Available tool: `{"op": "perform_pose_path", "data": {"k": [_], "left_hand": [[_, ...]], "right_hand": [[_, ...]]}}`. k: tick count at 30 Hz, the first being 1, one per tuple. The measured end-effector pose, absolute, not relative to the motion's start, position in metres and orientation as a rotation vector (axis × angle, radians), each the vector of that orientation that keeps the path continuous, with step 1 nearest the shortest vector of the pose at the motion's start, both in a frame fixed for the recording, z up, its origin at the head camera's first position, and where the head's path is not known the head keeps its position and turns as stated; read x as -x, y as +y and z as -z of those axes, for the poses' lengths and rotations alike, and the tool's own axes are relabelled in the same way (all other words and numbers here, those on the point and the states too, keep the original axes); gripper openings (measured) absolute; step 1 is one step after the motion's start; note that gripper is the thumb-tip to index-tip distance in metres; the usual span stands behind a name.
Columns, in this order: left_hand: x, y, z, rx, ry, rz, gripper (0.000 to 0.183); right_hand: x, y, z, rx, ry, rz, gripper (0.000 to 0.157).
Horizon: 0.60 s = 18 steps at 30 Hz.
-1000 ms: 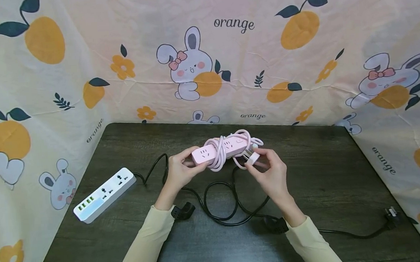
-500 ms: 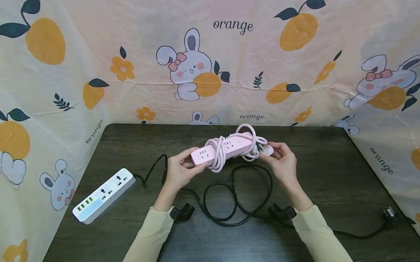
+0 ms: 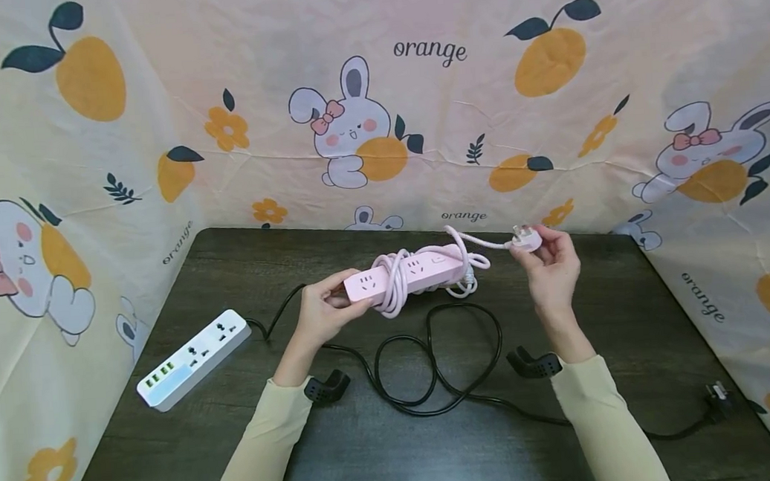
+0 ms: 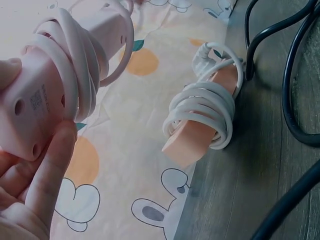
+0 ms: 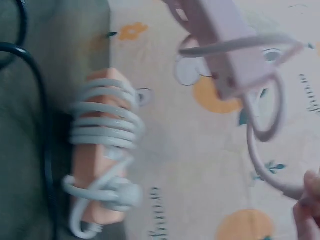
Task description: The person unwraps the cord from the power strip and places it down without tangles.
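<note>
A pink power strip [image 3: 417,271] with its pale pink cord [image 3: 393,284] wound round it is held above the table. My left hand [image 3: 326,308] grips its left end between thumb and fingers. Off to the right, my right hand [image 3: 555,269] pinches the pale plug [image 3: 526,238], prongs facing up, and a short length of cord runs from it back to the strip. Both wrist views show a second, peach-coloured power strip [image 4: 187,142] wrapped in white cord [image 5: 105,125], lying below the pink one. In the head view the pink strip mostly hides it.
A white power strip [image 3: 193,358] with USB ports lies at the left of the dark table [image 3: 387,456]. Its black cord [image 3: 430,412] loops across the middle to a black plug [image 3: 716,400] at the right. A printed cloth [image 3: 231,50] hangs behind.
My right hand has moved right and upward with the plug, pulling a length of cord away from the pink power strip. My left hand keeps its grip on the strip's end.
</note>
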State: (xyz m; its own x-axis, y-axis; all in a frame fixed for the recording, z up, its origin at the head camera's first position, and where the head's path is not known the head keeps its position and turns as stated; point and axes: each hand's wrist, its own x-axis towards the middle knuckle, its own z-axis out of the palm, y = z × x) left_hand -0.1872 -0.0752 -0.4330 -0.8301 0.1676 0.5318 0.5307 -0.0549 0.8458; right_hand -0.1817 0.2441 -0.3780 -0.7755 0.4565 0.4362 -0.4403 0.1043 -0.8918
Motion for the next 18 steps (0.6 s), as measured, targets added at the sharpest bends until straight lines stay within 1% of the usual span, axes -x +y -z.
{"op": "perform_pose_path", "data": {"k": [6,11,13,15,18], "left_hand": [[0.187,-0.074,0.432,0.689,-1.948,1.952,0.037],[0.179,-0.072,0.42,0.621,-1.909,1.925,0.036],[0.179,-0.072,0.419,0.615,-1.868,1.937,0.035],[0.182,-0.073,0.422,0.593,-1.851,1.944,0.035],[0.187,-0.075,0.43,0.578,-1.833,1.955,0.036]], "right_hand": [[0.163,0.253,0.357,-0.39,-1.617,-1.664,0.044],[0.137,0.257,0.357,-0.649,-1.652,-1.683,0.043],[0.128,0.258,0.362,-0.66,-1.709,-1.673,0.044],[0.119,0.259,0.37,-0.605,-1.8,-1.635,0.044],[0.111,0.263,0.386,-0.384,-1.971,-1.561,0.046]]}}
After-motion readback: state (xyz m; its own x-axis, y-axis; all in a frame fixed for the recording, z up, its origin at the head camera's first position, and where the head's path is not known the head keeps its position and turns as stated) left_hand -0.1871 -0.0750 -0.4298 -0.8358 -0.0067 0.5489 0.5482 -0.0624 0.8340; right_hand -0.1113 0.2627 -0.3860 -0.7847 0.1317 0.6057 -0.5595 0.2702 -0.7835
